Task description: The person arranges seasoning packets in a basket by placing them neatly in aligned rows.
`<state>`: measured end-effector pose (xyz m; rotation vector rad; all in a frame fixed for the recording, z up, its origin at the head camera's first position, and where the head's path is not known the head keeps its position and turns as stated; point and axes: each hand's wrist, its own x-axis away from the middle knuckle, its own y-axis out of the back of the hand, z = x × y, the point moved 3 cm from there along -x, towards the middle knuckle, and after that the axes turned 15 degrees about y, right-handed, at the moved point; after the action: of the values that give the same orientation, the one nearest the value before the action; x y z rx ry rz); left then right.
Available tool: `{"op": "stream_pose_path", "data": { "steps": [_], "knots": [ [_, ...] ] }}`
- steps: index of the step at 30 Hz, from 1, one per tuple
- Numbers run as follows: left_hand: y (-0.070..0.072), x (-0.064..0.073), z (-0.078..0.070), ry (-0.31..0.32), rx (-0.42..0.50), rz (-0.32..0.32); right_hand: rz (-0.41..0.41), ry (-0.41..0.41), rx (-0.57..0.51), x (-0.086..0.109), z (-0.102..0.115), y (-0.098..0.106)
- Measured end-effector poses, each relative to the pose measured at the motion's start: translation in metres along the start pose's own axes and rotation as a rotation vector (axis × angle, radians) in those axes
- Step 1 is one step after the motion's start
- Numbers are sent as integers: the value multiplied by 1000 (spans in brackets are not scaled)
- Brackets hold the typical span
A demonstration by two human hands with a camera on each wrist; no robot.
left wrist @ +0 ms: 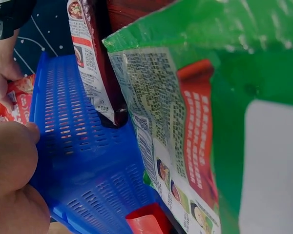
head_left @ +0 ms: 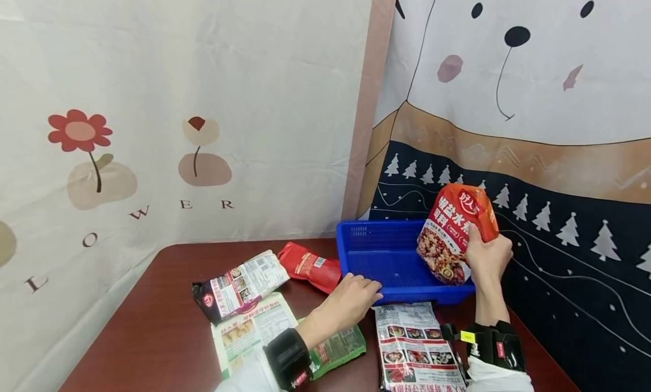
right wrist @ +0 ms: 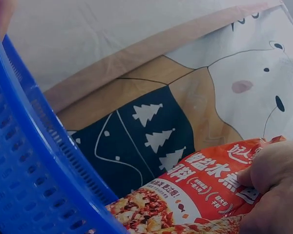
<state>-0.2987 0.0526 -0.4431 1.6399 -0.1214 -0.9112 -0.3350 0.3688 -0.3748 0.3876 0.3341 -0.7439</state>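
Note:
My right hand (head_left: 488,253) pinches a red and orange seasoning packet (head_left: 447,228), thumb across its printed front. The packet stands tilted at the right end of a blue plastic basket (head_left: 389,262), its lower part inside the rim. In the right wrist view, the right hand (right wrist: 278,190) holds the same packet (right wrist: 185,190) beside the basket wall (right wrist: 34,156). My left hand (head_left: 351,296) grips the basket's front left rim, and the left wrist view shows that hand (left wrist: 12,175) with its fingertips over the basket edge.
Left of the basket lie a red packet (head_left: 312,268), a black and white packet (head_left: 244,284) and a pale green packet (head_left: 254,330). A green packet (head_left: 338,349) lies under the left forearm. A silver printed packet (head_left: 417,347) sits before the basket. Printed curtains (head_left: 274,98) hang behind the table (head_left: 152,307).

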Motion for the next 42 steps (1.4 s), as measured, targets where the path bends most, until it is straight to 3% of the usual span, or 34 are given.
{"op": "stream_pose_path", "data": {
  "steps": [6,17,28,35,42],
  "knots": [
    [3,-1,1,-9,5,-26,10,4,32,-2,-6,-3],
    [0,0,0,7,3,2,54,16,93,-3,-20,-6],
    [-3,0,1,29,-6,40,94,141,188,0,-18,-11],
    [-4,0,1,27,-12,30,159,143,178,-1,-15,-12],
    [-3,0,1,22,-6,25,142,137,149,-2,-14,-11]
  ]
}}
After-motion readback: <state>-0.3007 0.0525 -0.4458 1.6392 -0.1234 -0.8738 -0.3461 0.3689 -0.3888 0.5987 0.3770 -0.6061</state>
